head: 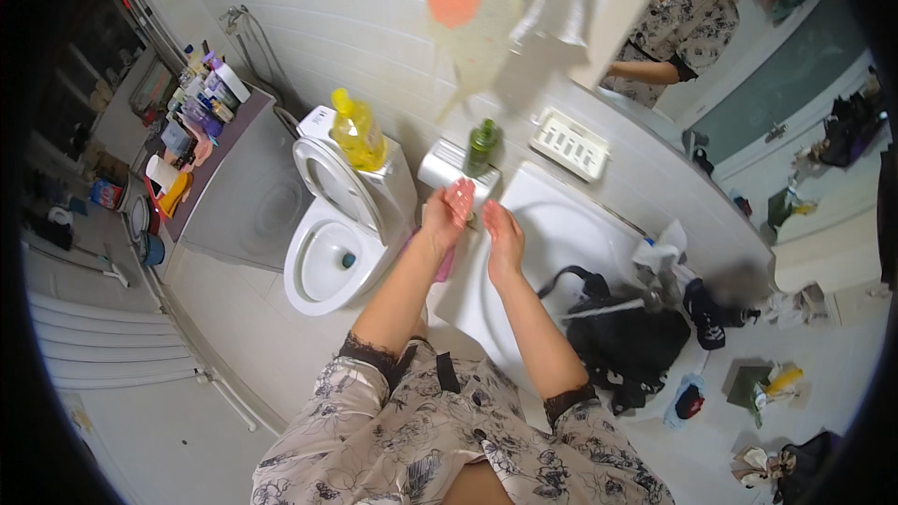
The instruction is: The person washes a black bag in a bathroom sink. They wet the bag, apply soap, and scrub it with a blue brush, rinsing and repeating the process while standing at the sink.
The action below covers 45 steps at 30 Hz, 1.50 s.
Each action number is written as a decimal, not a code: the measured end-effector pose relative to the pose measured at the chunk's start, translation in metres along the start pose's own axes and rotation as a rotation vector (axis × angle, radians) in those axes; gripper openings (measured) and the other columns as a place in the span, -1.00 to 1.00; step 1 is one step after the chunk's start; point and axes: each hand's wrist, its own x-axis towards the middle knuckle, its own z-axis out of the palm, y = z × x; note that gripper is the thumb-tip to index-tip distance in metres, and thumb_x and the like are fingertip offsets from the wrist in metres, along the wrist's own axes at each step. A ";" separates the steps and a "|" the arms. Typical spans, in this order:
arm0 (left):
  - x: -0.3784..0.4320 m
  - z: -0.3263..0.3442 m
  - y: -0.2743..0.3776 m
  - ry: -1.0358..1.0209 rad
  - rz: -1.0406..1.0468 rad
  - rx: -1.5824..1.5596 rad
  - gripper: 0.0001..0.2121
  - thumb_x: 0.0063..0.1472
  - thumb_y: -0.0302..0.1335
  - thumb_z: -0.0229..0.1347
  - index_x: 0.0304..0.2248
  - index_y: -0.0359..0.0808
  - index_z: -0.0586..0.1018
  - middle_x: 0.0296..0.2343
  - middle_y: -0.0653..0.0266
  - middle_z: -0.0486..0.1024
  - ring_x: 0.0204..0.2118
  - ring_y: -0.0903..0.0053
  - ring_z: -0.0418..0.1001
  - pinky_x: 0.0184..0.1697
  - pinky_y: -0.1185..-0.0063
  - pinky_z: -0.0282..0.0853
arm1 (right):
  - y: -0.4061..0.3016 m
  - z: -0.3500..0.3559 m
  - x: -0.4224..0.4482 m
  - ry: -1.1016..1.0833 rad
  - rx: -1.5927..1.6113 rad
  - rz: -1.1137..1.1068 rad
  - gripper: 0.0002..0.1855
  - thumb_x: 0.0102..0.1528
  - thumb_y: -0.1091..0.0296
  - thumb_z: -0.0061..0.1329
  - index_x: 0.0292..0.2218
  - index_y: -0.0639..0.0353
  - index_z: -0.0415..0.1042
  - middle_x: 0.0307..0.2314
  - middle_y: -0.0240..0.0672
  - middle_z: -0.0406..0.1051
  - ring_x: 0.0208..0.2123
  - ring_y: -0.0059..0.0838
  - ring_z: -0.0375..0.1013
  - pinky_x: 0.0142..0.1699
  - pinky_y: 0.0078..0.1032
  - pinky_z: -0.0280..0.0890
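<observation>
My left hand [449, 210] is raised near the sink's left edge, palm up with a wet, shiny look and fingers slightly curled; it grips no object. Just right of it, my right hand [505, 238] is held palm inward with the fingers together and slightly bent, also gripping nothing. A gap separates the two hands. Beyond them a green pump bottle [482, 147] stands on a white ledge-like box [438, 167] against the wall. The white washbasin [596, 224] lies below and right of my right hand. A white slotted soap dish [570, 144] is fixed to the wall above the basin.
An open toilet [302, 280] stands to the left, with a yellow liquid bottle [359, 133] on its tank. A black bag or cloth [628, 337] lies over the basin's right side. Further left, a washing machine [245, 189] carries many bottles. A mirror [758, 98] hangs at upper right.
</observation>
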 end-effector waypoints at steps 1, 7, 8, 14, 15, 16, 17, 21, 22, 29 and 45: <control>0.004 0.012 0.035 -0.025 0.001 -0.084 -0.58 0.32 -0.28 -0.39 -0.21 -0.44 0.41 -0.25 0.03 0.48 -0.17 0.31 0.46 -0.14 0.51 0.45 | -0.004 0.032 0.012 -0.077 -0.091 -0.043 -0.65 0.12 0.28 -0.12 -0.12 0.33 0.36 -0.22 -0.32 0.38 -0.18 -0.55 0.34 -0.04 -0.60 0.21; 0.026 0.055 0.194 0.032 0.210 0.035 -0.55 0.32 -0.26 -0.45 -0.17 -0.45 0.38 -0.25 0.03 0.46 -0.17 0.31 0.45 -0.10 0.48 0.42 | 0.011 0.198 0.092 -0.383 -0.592 -0.240 -0.69 0.08 0.39 -0.07 -0.13 0.31 0.41 -0.30 -0.32 0.46 -0.29 -0.63 0.41 -0.13 -0.64 0.26; 0.032 0.056 0.211 0.044 0.218 0.029 -0.55 0.31 -0.27 -0.45 -0.17 -0.45 0.38 -0.26 0.04 0.46 -0.18 0.32 0.45 -0.10 0.48 0.42 | 0.019 0.218 0.106 -0.358 -0.614 -0.254 -0.68 0.06 0.38 -0.05 -0.13 0.31 0.41 -0.29 -0.29 0.46 -0.30 -0.61 0.42 -0.14 -0.63 0.27; 0.054 0.053 0.257 -0.032 0.145 -0.038 -0.68 0.27 -0.37 -0.34 -0.27 -0.40 0.41 -0.33 0.16 0.49 -0.30 0.43 0.49 -0.22 0.55 0.45 | 0.048 0.296 0.159 -0.230 -0.840 -0.444 -0.57 -0.06 0.28 0.09 -0.13 0.20 0.43 -0.33 -0.18 0.47 -0.35 -0.52 0.45 -0.25 -0.56 0.33; 0.052 0.053 0.259 -0.036 0.120 -0.032 -0.68 0.27 -0.38 -0.34 -0.28 -0.40 0.41 -0.33 0.17 0.49 -0.32 0.43 0.50 -0.22 0.56 0.46 | 0.049 0.302 0.161 -0.262 -0.870 -0.340 -0.57 -0.06 0.29 0.10 -0.13 0.22 0.43 -0.34 -0.18 0.47 -0.35 -0.52 0.44 -0.25 -0.57 0.33; 0.048 0.057 0.259 -0.024 0.119 -0.045 -0.69 0.27 -0.38 -0.35 -0.28 -0.38 0.40 -0.33 0.19 0.49 -0.34 0.43 0.50 -0.24 0.54 0.46 | 0.047 0.304 0.164 -0.292 -0.899 -0.235 -0.57 -0.07 0.30 0.10 -0.14 0.24 0.43 -0.35 -0.18 0.47 -0.36 -0.52 0.44 -0.26 -0.57 0.33; 0.048 0.055 0.260 -0.010 0.112 -0.079 -0.69 0.28 -0.38 -0.35 -0.27 -0.38 0.40 -0.35 0.16 0.49 -0.34 0.42 0.50 -0.25 0.54 0.46 | 0.045 0.308 0.166 -0.320 -0.926 -0.131 -0.58 -0.07 0.32 0.11 -0.14 0.25 0.43 -0.36 -0.18 0.47 -0.36 -0.52 0.44 -0.26 -0.57 0.33; 0.047 0.064 0.255 0.019 0.097 -0.138 -0.69 0.28 -0.40 -0.36 -0.27 -0.41 0.39 -0.37 0.10 0.49 -0.34 0.38 0.50 -0.29 0.51 0.47 | 0.048 0.302 0.174 -0.339 -0.634 0.095 -0.67 -0.06 0.37 0.09 -0.23 0.30 0.46 -0.36 -0.23 0.47 -0.36 -0.50 0.44 -0.25 -0.54 0.33; 0.047 0.063 0.255 0.029 0.101 -0.135 -0.70 0.27 -0.40 -0.36 -0.27 -0.41 0.39 -0.36 0.09 0.48 -0.34 0.38 0.50 -0.28 0.51 0.47 | 0.046 0.304 0.169 -0.343 -0.611 0.117 -0.69 -0.05 0.40 0.08 -0.23 0.30 0.45 -0.37 -0.25 0.47 -0.37 -0.51 0.44 -0.26 -0.56 0.33; 0.063 0.040 0.269 -0.102 0.045 -0.108 -0.68 0.26 -0.42 -0.40 -0.19 -0.40 0.36 -0.29 0.11 0.46 -0.24 0.39 0.48 -0.18 0.52 0.45 | 0.037 0.316 0.151 -0.368 -0.521 0.144 -0.73 -0.04 0.51 0.06 -0.24 0.33 0.41 -0.45 -0.32 0.44 -0.43 -0.57 0.40 -0.32 -0.61 0.32; 0.045 0.037 0.263 -0.079 0.004 -0.069 -0.71 0.21 -0.47 -0.34 -0.27 -0.48 0.38 -0.42 0.07 0.49 -0.42 0.42 0.51 -0.33 0.56 0.49 | 0.064 0.301 0.161 -0.353 -0.856 -0.139 -0.71 0.00 0.42 0.04 -0.21 0.26 0.39 -0.19 -0.34 0.19 -0.25 -0.49 0.29 -0.19 -0.54 0.30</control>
